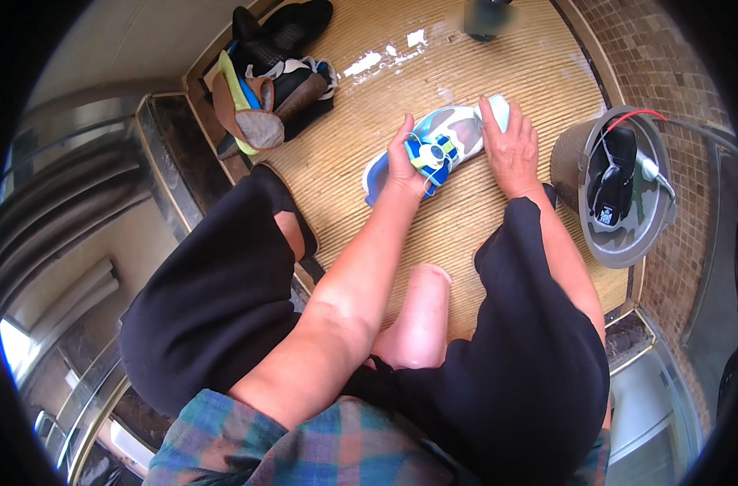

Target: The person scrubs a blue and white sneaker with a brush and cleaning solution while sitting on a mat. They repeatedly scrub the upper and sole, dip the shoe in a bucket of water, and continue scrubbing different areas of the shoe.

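A white, grey and blue sneaker [461,130] is held above the ribbed tan surface in front of me. My left hand [404,162] grips its middle, the thumb along the near side and the other fingers mostly hidden. Beside that hand, a blue and lime piece [431,156] with a round dial and thin pale laces sits over the tongue. Blue lining shows at the heel end. My right hand [512,152] is closed over the pale toe, its fingers bent across the top. Between my knees stands a pink tube-like object [421,312] with a pale rim.
On the right, a grey bucket [565,162] contains a black shoe [617,174] and a white-ended item, with a red strip at its rim. Black boots [292,32] and several insoles [255,121] lie piled at the far left. A dark blurred object [488,20] is at the top edge.
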